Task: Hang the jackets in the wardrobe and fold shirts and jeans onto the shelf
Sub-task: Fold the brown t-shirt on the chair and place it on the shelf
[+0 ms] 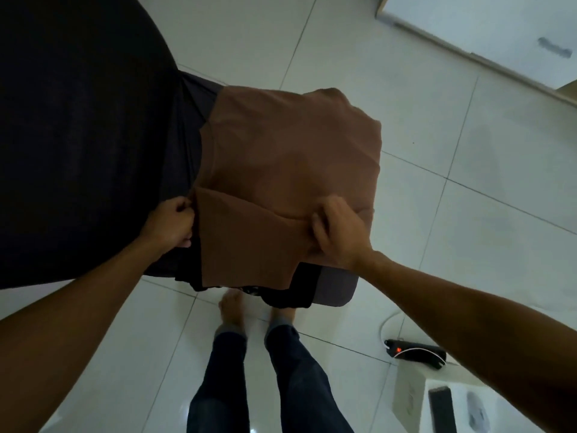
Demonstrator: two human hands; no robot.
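Observation:
A brown shirt [281,164] lies partly folded over a dark seat end in the middle of the head view. A folded layer crosses its near part. My left hand [171,225] pinches the shirt's left edge with curled fingers. My right hand [338,231] grips a fold of the shirt near its right side, thumb and fingers bunching the cloth. A black garment [281,296] hangs out from under the brown shirt at the seat's near edge.
A large dark sofa [78,135] fills the left. White floor tiles [468,198] surround the seat. A black power strip [415,353] with a red light and a white cable lies on the floor at right. A white cabinet [487,29] stands far right. My bare feet [232,310] stand below the seat.

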